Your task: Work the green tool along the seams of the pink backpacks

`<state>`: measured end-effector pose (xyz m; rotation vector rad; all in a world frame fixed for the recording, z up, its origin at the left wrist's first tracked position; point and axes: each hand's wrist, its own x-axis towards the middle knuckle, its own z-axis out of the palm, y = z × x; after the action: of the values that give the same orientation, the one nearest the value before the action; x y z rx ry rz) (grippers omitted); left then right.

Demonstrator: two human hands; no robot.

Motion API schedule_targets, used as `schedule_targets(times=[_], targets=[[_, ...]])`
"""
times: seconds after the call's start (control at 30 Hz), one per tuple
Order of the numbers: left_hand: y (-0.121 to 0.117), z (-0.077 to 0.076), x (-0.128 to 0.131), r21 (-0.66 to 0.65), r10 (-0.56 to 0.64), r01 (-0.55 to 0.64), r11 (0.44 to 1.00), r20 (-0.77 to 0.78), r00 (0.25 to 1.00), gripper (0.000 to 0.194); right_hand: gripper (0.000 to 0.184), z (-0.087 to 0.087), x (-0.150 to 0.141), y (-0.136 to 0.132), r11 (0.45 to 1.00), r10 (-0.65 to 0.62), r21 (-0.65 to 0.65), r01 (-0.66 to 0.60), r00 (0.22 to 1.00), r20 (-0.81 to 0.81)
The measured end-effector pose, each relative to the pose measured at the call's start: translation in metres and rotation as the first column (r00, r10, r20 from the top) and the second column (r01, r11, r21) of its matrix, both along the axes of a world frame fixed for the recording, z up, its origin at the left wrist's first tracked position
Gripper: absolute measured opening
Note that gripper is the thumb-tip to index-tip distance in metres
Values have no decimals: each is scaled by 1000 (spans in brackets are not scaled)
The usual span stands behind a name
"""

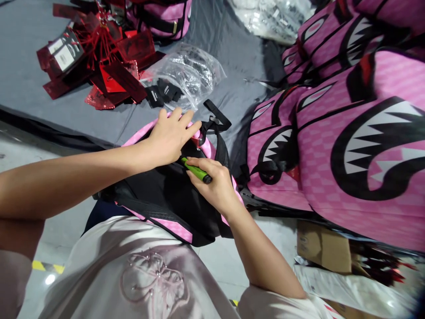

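A pink and black backpack (159,190) lies in front of my body at the table's edge, its black side facing up. My left hand (174,135) rests across its upper part, fingers spread and palm down. In my right hand (212,179) is a bright green pen-like tool (198,172) with a black end, gripped between thumb and fingers. The tool's front tip points toward my left hand and is hidden against the dark fabric. A black strap with a buckle (215,119) sticks out at the bag's top right.
Red hang tags (109,66) lie bunched at the back left, beside a clear plastic bag (189,73) and small black labels (162,93). Several pink shark-mouth backpacks (332,155) crowd the right side. Another pink bag (162,20) stands behind. Below right is a cardboard box (323,248).
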<state>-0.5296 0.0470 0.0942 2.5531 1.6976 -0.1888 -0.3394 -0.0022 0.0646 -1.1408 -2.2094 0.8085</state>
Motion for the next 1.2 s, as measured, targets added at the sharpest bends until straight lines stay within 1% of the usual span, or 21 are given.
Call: schedule_targets(times=[0.1, 0.23, 0.33, 0.43, 0.53, 0.6, 0.63, 0.7, 0.77, 0.83, 0.93, 1.0, 1.03, 1.13, 1.2], targets=[[1, 0, 0, -6, 1, -1, 1000, 4, 1000, 81, 19, -1, -2, -2, 998, -59, 6, 59, 998, 34], [1, 2, 1, 0, 1, -1, 1000, 3, 1000, 79, 19, -2, -4, -6, 996, -90, -1, 90, 996, -15], [1, 3, 1, 12, -9, 9, 1000, -6, 1000, 77, 15, -3, -6, -8, 989, -148, 14, 148, 989, 0], [0, 2, 1, 31, -20, 21, 999, -35, 999, 78, 15, -3, -6, -9, 989, -143, 18, 143, 989, -36], [1, 1, 2, 38, -30, 32, 999, -66, 997, 82, 12, -3, -7, -9, 983, -180, 27, 180, 984, -19], [3, 2, 1, 25, -34, 36, 999, -78, 996, 86, 13, -4, -7, -10, 985, -170, -13, 170, 984, -48], [5, 4, -1, 7, -41, 42, 999, -84, 996, 90, 14, -5, -7, -10, 986, -164, -39, 162, 984, -70], [8, 11, -5, -65, -75, 69, 995, -107, 991, 105, 15, -7, -8, -13, 984, -170, -62, 165, 981, -94], [10, 20, -9, -142, -96, 74, 987, -151, 984, 123, 15, -11, -8, -17, 981, -193, -27, 192, 974, -115], [7, 29, -12, -185, -71, 33, 982, -203, 977, 136, 15, -15, -10, -21, 979, -197, 25, 202, 970, -142], [0, 34, -12, -184, 2, -50, 982, -254, 967, 142, 14, -19, -13, -25, 978, -181, 77, 194, 973, -144], [-4, 32, -12, -165, 17, -67, 984, -285, 958, 139, 14, -21, -14, -24, 982, -158, 76, 170, 976, -148], [-4, 29, -13, -149, 7, -54, 987, -300, 954, 135, 14, -22, -14, -23, 986, -143, 63, 154, 977, -161], [0, 24, -20, -131, -88, 47, 990, -329, 940, 117, 14, -21, -10, -18, 996, -84, -3, 85, 973, -216], [3, 23, -27, -143, -148, 106, 984, -319, 936, 110, 14, -19, -7, -16, 999, -43, -34, 36, 972, -231]])
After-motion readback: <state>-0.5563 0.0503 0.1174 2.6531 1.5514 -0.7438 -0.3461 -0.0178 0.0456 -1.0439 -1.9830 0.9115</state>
